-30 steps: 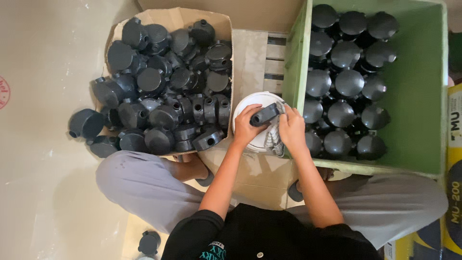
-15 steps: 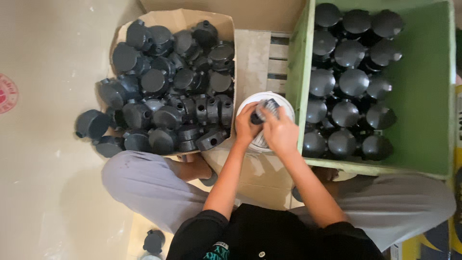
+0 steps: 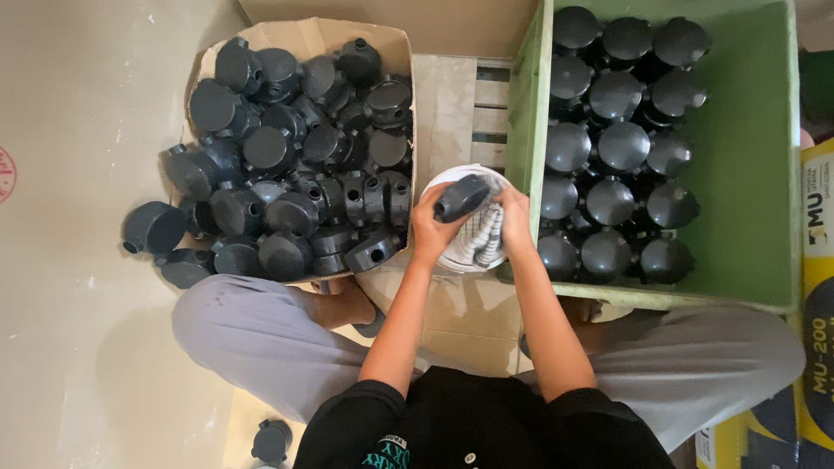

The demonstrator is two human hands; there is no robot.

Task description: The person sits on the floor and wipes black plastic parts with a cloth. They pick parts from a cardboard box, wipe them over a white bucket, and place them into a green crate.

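My left hand grips a dark grey round junction box above a white bowl. My right hand rests beside it, fingers curled over the bowl's small white ribbed parts; whether it pinches one is hidden. A torn cardboard box on the left holds a heap of the same grey junction boxes. A green crate on the right holds several capped grey boxes standing in rows.
A few grey boxes have spilled onto the pale floor left of the carton. One more box lies by my left knee. A wooden pallet shows between carton and crate. Yellow printed cartons stand at the far right.
The junction box has stayed in my left hand over the bowl. My right hand has come off it and dropped onto the white parts in the bowl.
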